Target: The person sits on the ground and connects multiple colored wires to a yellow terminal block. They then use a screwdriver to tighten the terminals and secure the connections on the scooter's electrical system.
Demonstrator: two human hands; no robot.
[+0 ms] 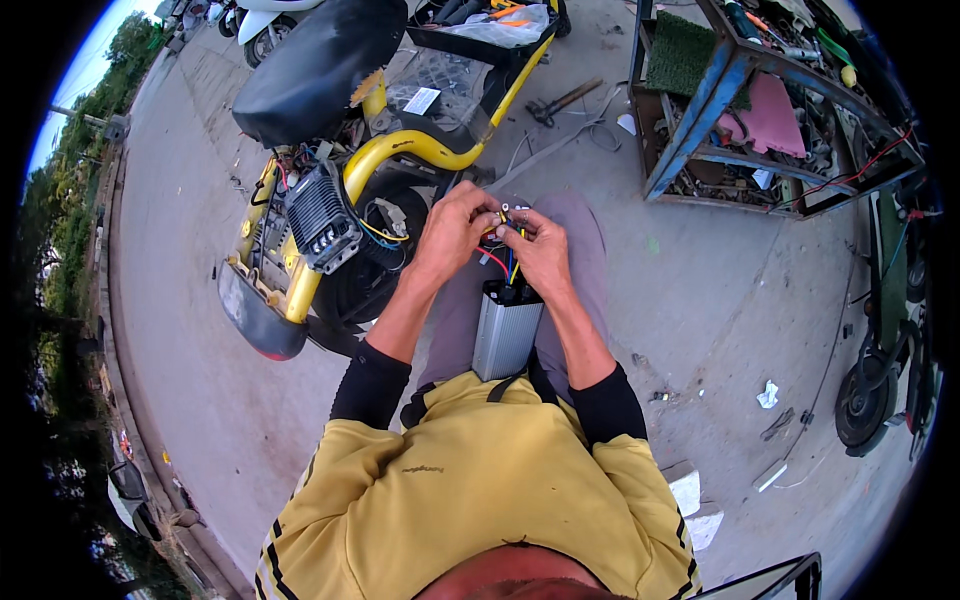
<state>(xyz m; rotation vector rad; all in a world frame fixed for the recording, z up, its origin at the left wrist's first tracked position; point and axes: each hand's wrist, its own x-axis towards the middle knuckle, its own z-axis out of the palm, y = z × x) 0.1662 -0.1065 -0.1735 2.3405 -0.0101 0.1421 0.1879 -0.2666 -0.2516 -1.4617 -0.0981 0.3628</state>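
Note:
A silver finned motor controller [505, 335] stands in my lap, between my thighs. Red, blue, yellow and other wires [513, 262] rise from its top to my fingers. My left hand [458, 228] is closed, with thumb and fingertips pinching wire ends. Close beside it, my right hand [538, 250] is also closed on the wires. The fingertips nearly meet, and the exact ends between them are too small to make out. To the left, a second, dark finned controller [322, 218] sits with its terminals showing on the yellow scooter frame [400, 147].
A black scooter seat [320, 65] is tipped up at the upper left. On the ground ahead lies a hammer [562, 102]. A blue metal rack [720, 90] with tools and scraps stands at the upper right. Near the right edge is a dark green scooter [885, 290].

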